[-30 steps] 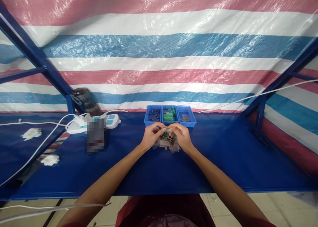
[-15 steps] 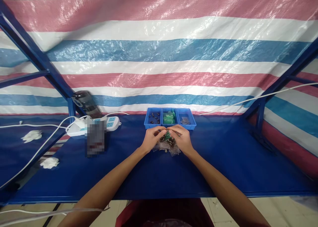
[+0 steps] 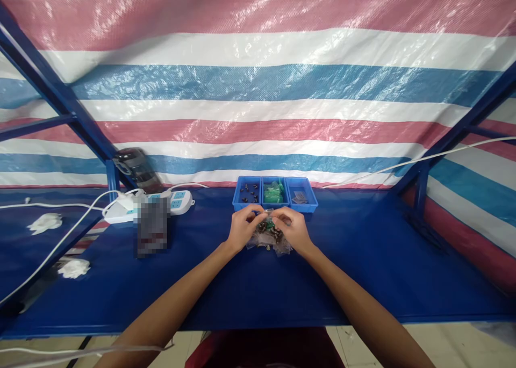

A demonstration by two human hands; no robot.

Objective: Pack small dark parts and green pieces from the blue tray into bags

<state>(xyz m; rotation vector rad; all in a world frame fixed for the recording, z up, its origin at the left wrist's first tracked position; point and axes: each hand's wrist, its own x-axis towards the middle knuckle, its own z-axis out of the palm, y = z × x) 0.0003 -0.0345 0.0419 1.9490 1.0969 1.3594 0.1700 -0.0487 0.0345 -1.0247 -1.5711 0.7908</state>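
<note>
Item one, left hand (image 3: 242,231) and right hand (image 3: 297,231): fingertips of both pinched closed on the upper edge of a clear plastic bag (image 3: 269,238), thumbs and forefingers nearly meeting over it. The bag rests on the tabletop (image 3: 363,271) around the middle, closer to the far edge than the near one, just in front of a blue three-part tray (image 3: 275,202). Bag contents: small dark parts and a speck of green. I cannot make out what they are, and the knuckles cover the bag's side edges. Tray contents, left to right: loose dark parts (image 3: 250,192), green pieces (image 3: 274,190), flat greyish pieces (image 3: 300,197). Toward the far left corner: a white power strip (image 3: 179,200), a blurred-out object (image 3: 152,232) and a dark jar (image 3: 137,166) lying half behind a blue frame post (image 3: 112,177). Two white crumpled bits (image 3: 42,223) (image 3: 74,268) lie past the left edge. Both forearms are cut off at the bottom of the view. Compared with half a second ago, the hands sit slightly nearer me, with the grip unchanged and less of the green showing between the fingertips.
</note>
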